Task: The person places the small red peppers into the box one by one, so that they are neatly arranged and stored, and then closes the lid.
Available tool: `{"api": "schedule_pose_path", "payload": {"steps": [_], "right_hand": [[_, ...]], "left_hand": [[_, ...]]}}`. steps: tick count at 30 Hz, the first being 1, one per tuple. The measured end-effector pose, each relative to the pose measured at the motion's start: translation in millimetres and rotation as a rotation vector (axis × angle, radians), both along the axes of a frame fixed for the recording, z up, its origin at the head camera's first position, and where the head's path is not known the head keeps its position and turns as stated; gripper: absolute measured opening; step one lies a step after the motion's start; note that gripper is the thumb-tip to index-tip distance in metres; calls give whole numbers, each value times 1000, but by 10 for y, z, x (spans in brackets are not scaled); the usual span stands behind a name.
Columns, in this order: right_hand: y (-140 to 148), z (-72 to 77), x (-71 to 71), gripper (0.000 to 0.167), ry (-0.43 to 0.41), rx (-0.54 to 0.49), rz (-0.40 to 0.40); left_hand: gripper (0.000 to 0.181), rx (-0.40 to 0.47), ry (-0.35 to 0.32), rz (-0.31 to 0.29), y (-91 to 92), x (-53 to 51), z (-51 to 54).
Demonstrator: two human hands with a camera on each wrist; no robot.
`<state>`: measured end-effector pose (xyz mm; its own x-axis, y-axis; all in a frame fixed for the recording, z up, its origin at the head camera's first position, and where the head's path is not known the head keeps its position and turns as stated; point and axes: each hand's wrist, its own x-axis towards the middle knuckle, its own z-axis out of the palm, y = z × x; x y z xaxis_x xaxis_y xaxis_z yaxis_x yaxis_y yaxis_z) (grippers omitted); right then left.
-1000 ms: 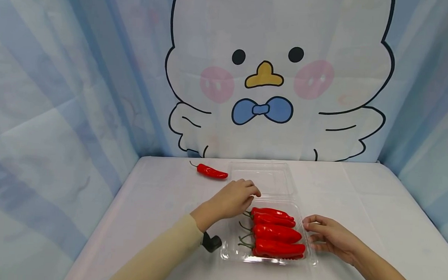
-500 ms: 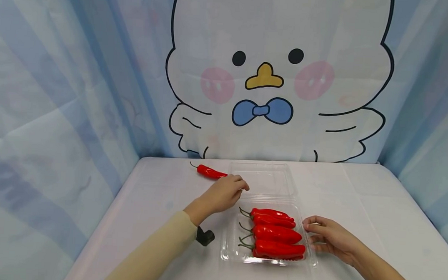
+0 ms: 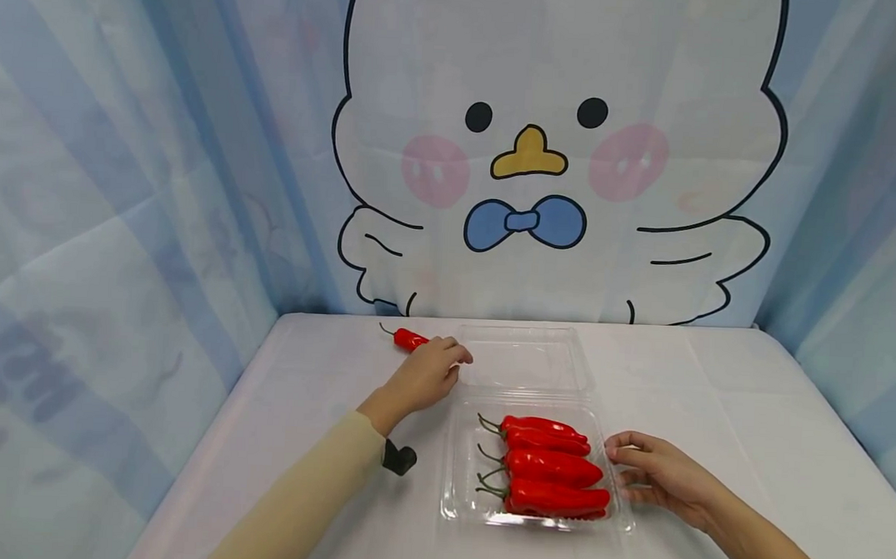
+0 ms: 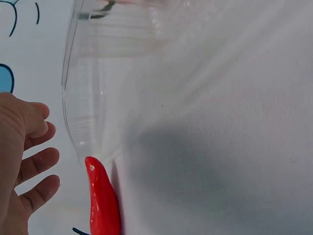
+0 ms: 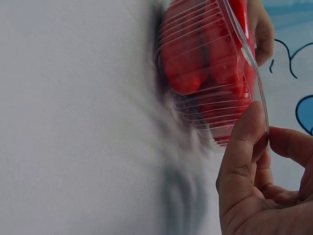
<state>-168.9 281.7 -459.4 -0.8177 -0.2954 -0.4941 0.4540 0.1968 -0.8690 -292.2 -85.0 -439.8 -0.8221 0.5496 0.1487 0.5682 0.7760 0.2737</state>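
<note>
An unfolded clear plastic clamshell box (image 3: pixel 461 501) lies on the table, with several red peppers (image 3: pixel 552 466) side by side in its near half. At the box's right edge my right hand (image 3: pixel 661 472) pinches the rim between thumb and forefinger, as the right wrist view shows. My left hand (image 3: pixel 427 372) hovers left of the box's lid half (image 3: pixel 520 358), fingers loosely bent and holding nothing. Beyond it lies a single red pepper (image 3: pixel 409 339), partly hidden by the hand in the head view. The left wrist view shows this pepper (image 4: pixel 102 198) apart from the fingers.
A white cloth covers the table (image 3: pixel 323 382). Behind it hangs a curtain (image 3: pixel 531 275) printed with a cartoon bird, and pale blue drapes (image 3: pixel 119 240) stand along the left side. A dark wrist-worn piece (image 3: pixel 398 457) sits under my left wrist.
My left hand has moved left and away from above the box, toward the single pepper, now covering part of it. The right hand stays at the box's rim.
</note>
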Motion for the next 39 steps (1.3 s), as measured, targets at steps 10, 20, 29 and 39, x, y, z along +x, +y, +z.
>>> {"api": "schedule_pose_path", "payload": {"steps": [10, 20, 29, 39], "right_hand": [[0, -26, 5, 42, 6, 19, -21], [-8, -33, 6, 42, 5, 20, -32], [5, -30, 14, 42, 13, 20, -24], [-10, -23, 14, 42, 1, 22, -38]], "left_hand": [[31, 7, 25, 108, -144, -194, -144], [31, -82, 91, 210, -279, -340, -298], [36, -194, 87, 275, -305, -410, -372], [36, -277, 86, 318, -324, -437, -401]]}}
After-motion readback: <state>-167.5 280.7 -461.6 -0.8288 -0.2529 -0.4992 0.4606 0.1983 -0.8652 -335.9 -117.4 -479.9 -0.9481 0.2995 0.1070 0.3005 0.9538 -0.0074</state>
